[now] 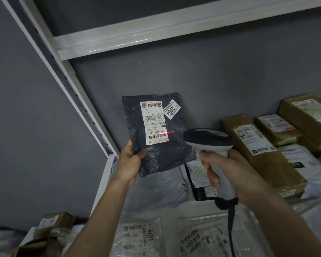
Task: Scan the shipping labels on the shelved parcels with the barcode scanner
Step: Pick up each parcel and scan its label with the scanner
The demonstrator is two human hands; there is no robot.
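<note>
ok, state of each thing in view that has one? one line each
dark mailer bag: lifted upright, sealed, label facing camera
shipping label: stuck on the bag, red scan line across its lower barcode
barcode scanner: beam on, aimed at the label
left hand: grips the bag's lower left corner
right hand: grips the scanner handle
brown parcels: shelved, labels up

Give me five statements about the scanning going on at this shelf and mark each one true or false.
1. The left hand holds the dark parcel by its lower corner. True.
2. The right hand holds a phone. False: it grips the barcode scanner.
3. The red scan line falls on the parcel's shipping label. True.
4. The small tag reads 4011. False: 2003.
5. The brown boxes lie left of the parcel. False: right.
</note>
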